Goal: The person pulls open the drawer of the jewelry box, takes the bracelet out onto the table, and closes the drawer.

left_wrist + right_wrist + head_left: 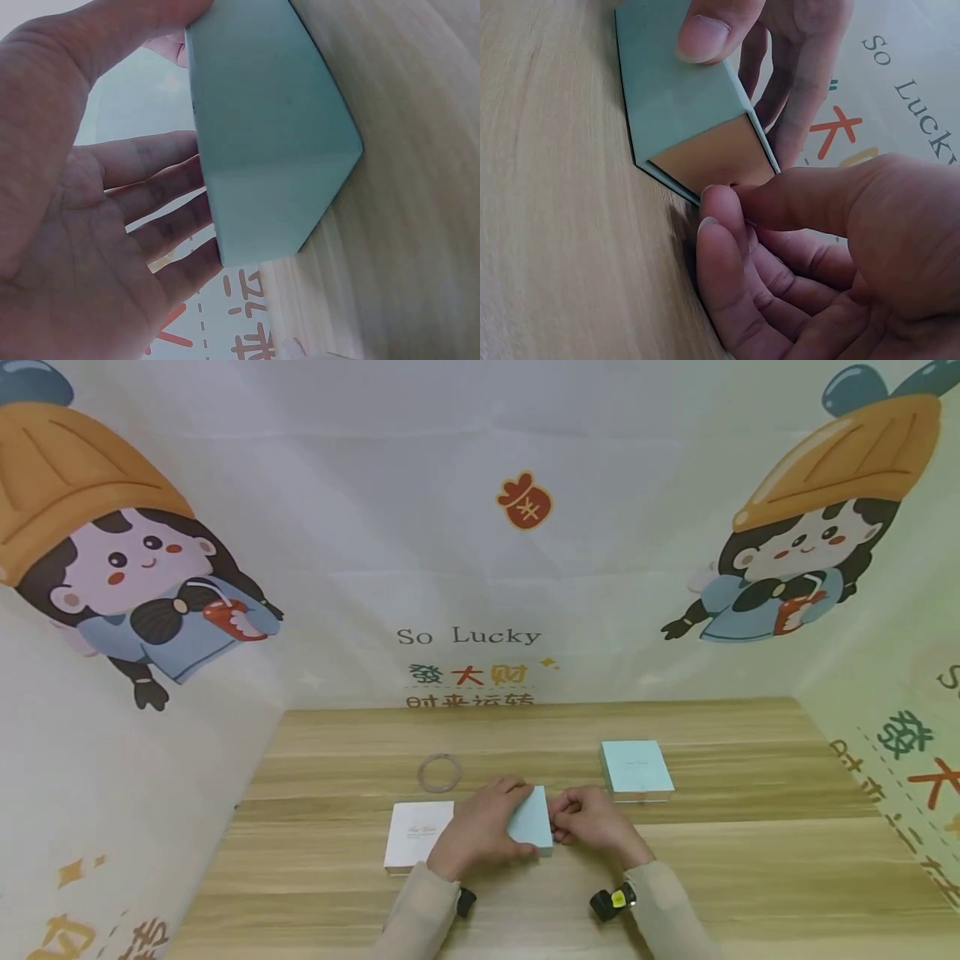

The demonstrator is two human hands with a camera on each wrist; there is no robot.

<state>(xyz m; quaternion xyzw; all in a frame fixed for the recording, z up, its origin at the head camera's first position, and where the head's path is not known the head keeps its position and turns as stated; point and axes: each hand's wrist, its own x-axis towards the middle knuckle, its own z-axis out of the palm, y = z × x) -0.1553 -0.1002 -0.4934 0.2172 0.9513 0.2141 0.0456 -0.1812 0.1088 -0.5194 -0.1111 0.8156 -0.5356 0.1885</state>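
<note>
My left hand [483, 824] grips a light-blue drawer box [532, 827] on the table, thumb on the near side and fingers along the far side. In the right wrist view, the box's tan drawer end [718, 156] faces my right hand [597, 820]. Thumb and forefinger tips of that hand pinch together right at the drawer's lower edge, and the other fingers are curled beneath. What sits between those fingertips is hidden. Left of my left hand lies a white box [417, 837] with small print on its lid.
A translucent ring-shaped bangle [419, 774] lies behind the white box. Another light-blue box [637, 767] stands at the back right. The wooden table [750, 860] meets a printed cloth backdrop [615, 527] at its back and sides.
</note>
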